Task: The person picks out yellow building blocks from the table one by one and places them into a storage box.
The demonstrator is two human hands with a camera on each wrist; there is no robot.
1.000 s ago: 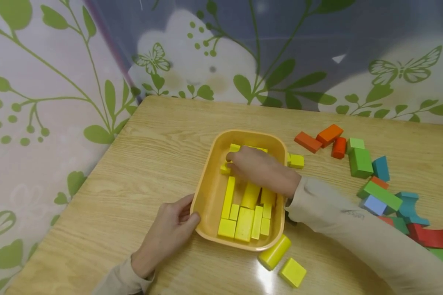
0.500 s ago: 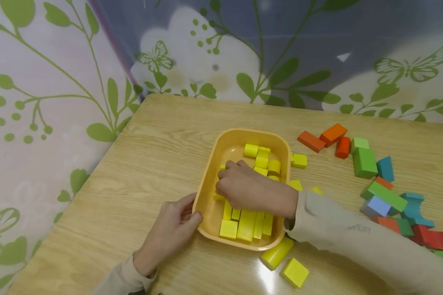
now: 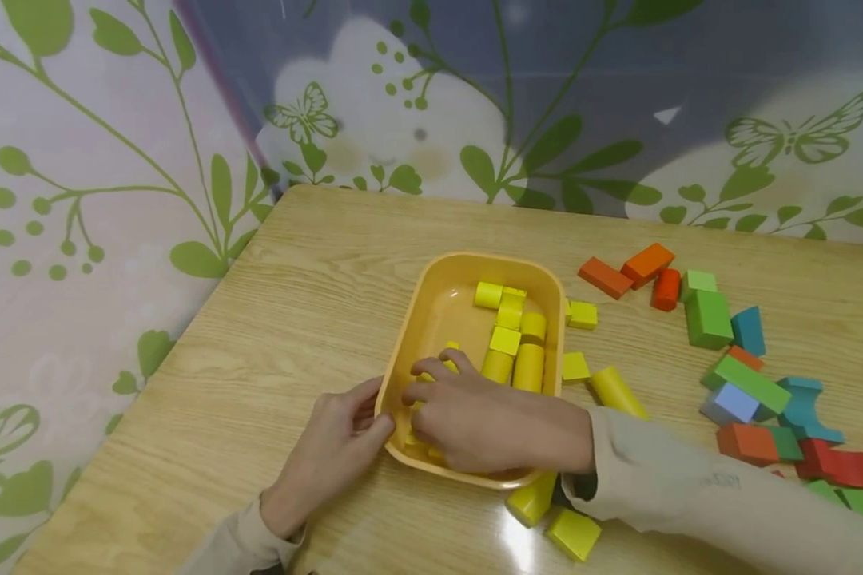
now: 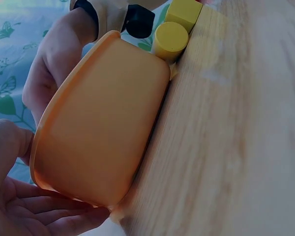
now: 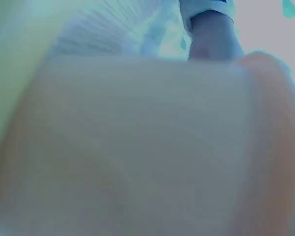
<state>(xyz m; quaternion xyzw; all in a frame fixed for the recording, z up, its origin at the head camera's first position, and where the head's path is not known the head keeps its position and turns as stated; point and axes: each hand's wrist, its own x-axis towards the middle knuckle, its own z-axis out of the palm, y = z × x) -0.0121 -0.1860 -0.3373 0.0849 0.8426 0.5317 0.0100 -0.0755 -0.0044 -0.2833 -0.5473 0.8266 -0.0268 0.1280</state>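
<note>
An orange-yellow plastic tray (image 3: 446, 319) stands on the wooden table with yellow blocks (image 3: 528, 367) inside. My left hand (image 3: 331, 447) grips its left rim near the front corner, the thumb over the edge. In the left wrist view the left hand's fingers (image 4: 69, 221) lie along the outer wall of the tray (image 4: 103, 113). Inside the tray's front half, my right hand (image 3: 475, 415) reaches palm down over yellow blocks, its fingers spread and loosely bent. It covers most of the blocks there. The tray wall (image 5: 137, 137) fills the right wrist view, blurred.
Beside the tray lie more yellow pieces: a square block (image 3: 575, 366), a cylinder (image 3: 617, 391) and a front block (image 3: 574, 533). Farther right are several red, green and blue blocks (image 3: 709, 319). A patterned wall (image 3: 403, 104) borders the table's back edge.
My right hand has moved from the back of the tray toward its front end, and its fingers have spread. The rear blocks are uncovered. My left hand keeps its hold on the rim.
</note>
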